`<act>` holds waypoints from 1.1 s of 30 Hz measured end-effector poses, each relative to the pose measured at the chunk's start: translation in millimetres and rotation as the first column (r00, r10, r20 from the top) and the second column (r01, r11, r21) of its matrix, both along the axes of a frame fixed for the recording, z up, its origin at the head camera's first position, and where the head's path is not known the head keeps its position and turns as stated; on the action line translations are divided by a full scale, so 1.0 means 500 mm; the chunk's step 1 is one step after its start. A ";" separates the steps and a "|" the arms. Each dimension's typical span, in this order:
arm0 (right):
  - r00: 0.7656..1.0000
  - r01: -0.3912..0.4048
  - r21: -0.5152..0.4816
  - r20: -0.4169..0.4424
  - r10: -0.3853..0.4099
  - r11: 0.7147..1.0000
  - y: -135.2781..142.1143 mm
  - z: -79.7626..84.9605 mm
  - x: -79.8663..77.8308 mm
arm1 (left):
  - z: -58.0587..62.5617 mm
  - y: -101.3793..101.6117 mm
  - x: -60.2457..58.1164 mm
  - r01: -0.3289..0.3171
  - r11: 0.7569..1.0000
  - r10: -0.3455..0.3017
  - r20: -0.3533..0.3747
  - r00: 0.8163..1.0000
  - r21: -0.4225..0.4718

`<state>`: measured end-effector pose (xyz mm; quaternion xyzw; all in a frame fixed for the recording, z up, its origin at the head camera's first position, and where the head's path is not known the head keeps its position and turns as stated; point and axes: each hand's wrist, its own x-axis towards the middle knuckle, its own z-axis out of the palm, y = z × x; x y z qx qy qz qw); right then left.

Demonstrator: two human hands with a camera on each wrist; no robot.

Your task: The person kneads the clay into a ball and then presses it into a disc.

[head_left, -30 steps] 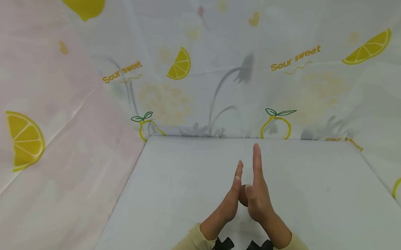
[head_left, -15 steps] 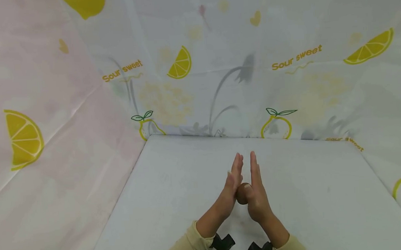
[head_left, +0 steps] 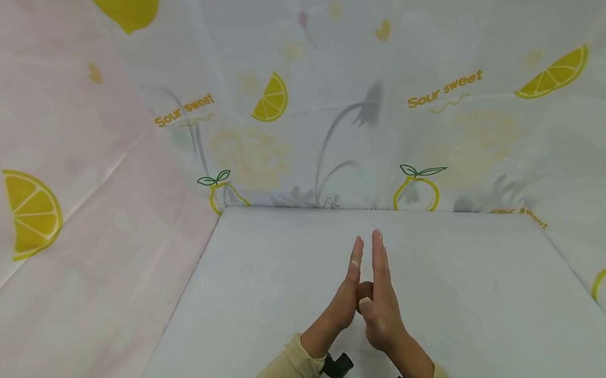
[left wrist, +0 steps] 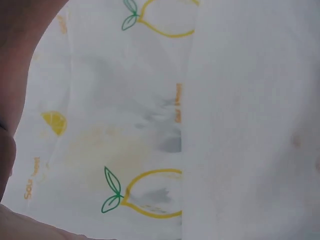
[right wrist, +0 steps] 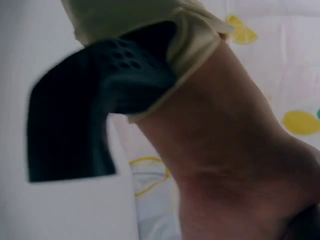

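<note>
A small round brown ball [head_left: 365, 291] sits between the two upright palms in the head view, partly covered by the right thumb. My left hand [head_left: 345, 300] has its fingers straight, pointing up and away, its palm against the ball's left side. Facing it, my right hand [head_left: 383, 304] also has straight fingers, with its palm on the ball's right side. The left wrist view catches only an edge of the left hand [left wrist: 12, 75]. In the right wrist view the heel of the right hand [right wrist: 240, 175] fills much of the frame.
A white tabletop [head_left: 266, 269] lies beneath the hands. Lemon-print cloth [head_left: 301, 144] stands behind it and along the sides. Black wrist camera mounts [right wrist: 70, 125] stick out below each wrist, close to the light yellow sleeves [head_left: 285, 370].
My right hand has shifted left and back toward the body, sliding against the left hand. The ball has rolled between the palms, with more and then less of it showing.
</note>
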<state>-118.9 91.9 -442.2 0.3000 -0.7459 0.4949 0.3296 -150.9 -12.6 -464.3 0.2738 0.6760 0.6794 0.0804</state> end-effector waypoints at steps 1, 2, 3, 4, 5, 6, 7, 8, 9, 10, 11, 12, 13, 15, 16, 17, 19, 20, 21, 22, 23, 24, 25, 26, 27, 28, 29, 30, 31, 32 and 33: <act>1.000 -0.013 -0.013 0.007 0.013 1.000 0.005 0.008 -0.003 | -0.003 0.001 0.004 0.007 1.000 -0.007 0.002 1.000 -0.007; 0.999 -0.021 -0.031 0.024 0.022 0.999 0.010 0.015 -0.007 | -0.004 0.002 0.008 0.015 1.000 -0.015 0.001 1.000 -0.016; 0.999 -0.028 -0.047 0.032 0.030 0.998 0.015 0.020 -0.013 | -0.005 0.004 0.012 0.023 0.999 -0.023 -0.002 1.000 -0.030; 0.998 -0.034 -0.061 0.044 0.037 0.998 0.022 0.024 -0.018 | -0.006 0.005 0.016 0.030 0.999 -0.031 -0.010 0.999 -0.043; 0.997 -0.039 -0.076 0.059 0.043 0.996 0.028 0.027 -0.025 | -0.007 0.006 0.019 0.038 0.998 -0.039 -0.010 0.999 -0.054; 0.996 -0.044 -0.091 0.074 0.051 0.995 0.035 0.029 -0.032 | -0.007 0.007 0.022 0.049 0.997 -0.050 -0.012 0.999 -0.062; 0.994 -0.046 -0.105 0.095 0.056 0.993 0.042 0.029 -0.038 | -0.006 0.008 0.025 0.060 0.996 -0.061 -0.014 0.998 -0.069; 0.991 -0.047 -0.118 0.117 0.060 0.992 0.048 0.027 -0.045 | -0.004 0.008 0.029 0.070 0.995 -0.071 -0.012 0.997 -0.071; 0.988 -0.053 -0.127 0.134 0.070 0.990 0.054 0.023 -0.051 | -0.002 0.008 0.031 0.081 0.994 -0.081 -0.009 0.997 -0.069; 0.984 -0.060 -0.136 0.156 0.081 0.989 0.059 0.019 -0.055 | 0.001 0.008 0.033 0.090 0.994 -0.090 -0.008 0.996 -0.062; 0.980 -0.066 -0.145 0.176 0.091 0.987 0.062 0.013 -0.059 | 0.004 0.008 0.034 0.099 0.994 -0.099 -0.005 0.995 -0.050; 0.976 -0.067 -0.147 0.197 0.096 0.987 0.064 0.005 -0.061 | 0.007 0.007 0.034 0.105 0.994 -0.105 -0.006 0.994 -0.035; 0.972 -0.068 -0.146 0.213 0.098 0.987 0.065 -0.003 -0.061 | 0.011 0.006 0.034 0.108 0.994 -0.108 -0.009 0.994 -0.015; 0.966 -0.099 -0.149 0.225 0.131 0.984 0.064 -0.024 -0.060 | 0.019 0.003 0.031 0.109 0.994 -0.109 -0.015 0.994 0.030; 0.965 -0.101 -0.138 0.226 0.130 0.985 0.061 -0.035 -0.058 | 0.024 0.001 0.029 0.101 0.994 -0.100 -0.021 0.995 0.048; 0.965 -0.115 -0.132 0.221 0.142 0.985 0.056 -0.046 -0.055 | 0.029 -0.002 0.027 0.087 0.994 -0.086 -0.030 0.996 0.061; 0.967 -0.105 -0.103 0.223 0.126 0.989 0.047 -0.064 -0.047 | 0.037 -0.006 0.020 0.060 0.995 -0.057 -0.046 0.997 0.078; 0.971 -0.101 -0.088 0.208 0.118 0.991 0.042 -0.071 -0.043 | 0.040 -0.007 0.016 0.046 0.996 -0.042 -0.051 0.998 0.079; 0.975 -0.095 -0.073 0.195 0.107 0.993 0.036 -0.076 -0.038 | 0.042 -0.009 0.013 0.031 0.997 -0.027 -0.056 0.998 0.077; 0.981 -0.077 -0.052 0.176 0.085 0.996 0.030 -0.077 -0.032 | 0.044 -0.010 0.009 0.015 0.997 -0.011 -0.057 0.998 0.069; 0.984 -0.070 -0.039 0.160 0.075 0.997 0.024 -0.078 -0.027 | 0.044 -0.011 0.005 0.005 0.998 -0.001 -0.055 0.999 0.070; 0.988 -0.047 -0.022 0.148 0.050 0.999 0.018 -0.076 -0.020 | 0.044 -0.012 0.001 0.000 0.997 0.003 -0.047 0.999 0.074; 0.991 -0.046 -0.016 0.121 0.048 0.999 0.012 -0.074 -0.014 | 0.043 -0.012 -0.002 -0.003 0.997 0.006 -0.040 0.999 0.078; 0.995 -0.045 -0.011 0.094 0.046 0.999 0.007 -0.070 -0.009 | 0.042 -0.013 -0.005 -0.005 0.997 0.008 -0.035 0.999 0.074; 0.996 -0.045 -0.009 0.079 0.045 0.999 0.002 -0.066 -0.004 | 0.040 -0.013 -0.007 -0.005 0.997 0.007 -0.029 1.000 0.074; 0.997 -0.045 -0.010 0.064 0.045 0.999 -0.002 -0.061 0.000 | 0.038 -0.012 -0.008 -0.002 0.997 0.004 -0.021 1.000 0.075; 0.998 -0.031 -0.006 0.059 0.032 0.999 -0.005 -0.056 0.004 | 0.035 -0.012 -0.009 0.000 0.997 0.001 -0.017 1.000 0.074; 0.998 -0.034 -0.010 0.049 0.035 0.999 -0.006 -0.049 0.005 | 0.031 -0.011 -0.009 0.003 0.997 -0.002 -0.010 1.000 0.071; 0.998 -0.038 -0.016 0.044 0.038 0.999 -0.007 -0.042 0.006 | 0.028 -0.010 -0.009 0.003 0.998 -0.002 -0.003 1.000 0.065; 0.998 -0.041 -0.023 0.046 0.042 0.999 -0.007 -0.035 0.006 | 0.024 -0.009 -0.009 0.004 0.998 -0.004 0.005 1.000 0.060; 0.998 -0.047 -0.030 0.048 0.048 0.998 -0.006 -0.028 0.005 | 0.020 -0.008 -0.007 0.004 0.998 -0.005 0.015 1.000 0.060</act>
